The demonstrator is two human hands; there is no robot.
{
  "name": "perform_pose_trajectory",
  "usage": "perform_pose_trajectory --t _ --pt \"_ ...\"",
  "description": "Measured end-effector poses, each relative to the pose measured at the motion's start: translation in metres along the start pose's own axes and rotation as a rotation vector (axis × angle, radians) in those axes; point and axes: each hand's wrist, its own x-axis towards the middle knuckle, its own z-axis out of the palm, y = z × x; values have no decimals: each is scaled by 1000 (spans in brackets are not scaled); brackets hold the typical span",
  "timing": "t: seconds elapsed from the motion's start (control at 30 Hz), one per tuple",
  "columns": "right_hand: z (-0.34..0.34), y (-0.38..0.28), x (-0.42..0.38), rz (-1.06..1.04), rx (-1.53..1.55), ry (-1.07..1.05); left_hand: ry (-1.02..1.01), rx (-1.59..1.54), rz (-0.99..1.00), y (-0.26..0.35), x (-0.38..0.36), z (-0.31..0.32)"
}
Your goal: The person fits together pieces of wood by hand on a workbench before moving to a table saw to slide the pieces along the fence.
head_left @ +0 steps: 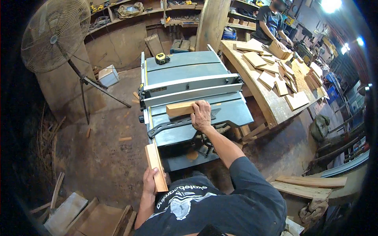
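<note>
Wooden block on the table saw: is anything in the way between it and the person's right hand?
Nothing visible is: the right hand touches the wooden block directly. The black push stick lies on the block's near side, not between them.

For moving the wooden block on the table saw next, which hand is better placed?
Probably the right hand: it rests on that wooden block atop the table saw. The left hand is occupied, holding another wooden piece beside the torso.
</note>
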Motion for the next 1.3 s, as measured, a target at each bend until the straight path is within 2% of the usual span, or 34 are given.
perform_pose_trajectory --t 0.33,0.57,0.63,0.8,0.87,0.93,1.0,1.03,1.1,1.13,1.2,1.3 --pt "-1 0 5 -12 20 -39 22 -5 -3 -8 -1 4" --pt "-1 1 8 -40 48 -35 -91 -4 -60 -16 9 0" --pt "-6 -4 14 -65 22 21 19 -13 -19 -12 6 9" --pt "-39 -22 20 -44 36 126 52 38 -33 -17 12 15" --pt "-57 -28 9 21 209 190 39 140 -8 -19 17 15" --pt "-67 -26 -15 45 226 235 37 171 -1 -16 19 31" --pt "-87 -27 -49 352 455 191 57 267 49 -19 23 44" --pt "-101 -23 -69 362 450 199 50 280 78 -24 27 52" --pt "-134 -8 -110 598 448 73 9 358 82 -27 28 80" --pt "-150 3 -127 603 446 86 -22 427 90 -29 31 99" --pt "-187 29 -167 821 533 124 -108 549 106 -40 45 135" --pt "-235 86 -233 953 474 222 -249 738 121 -68 49 226"
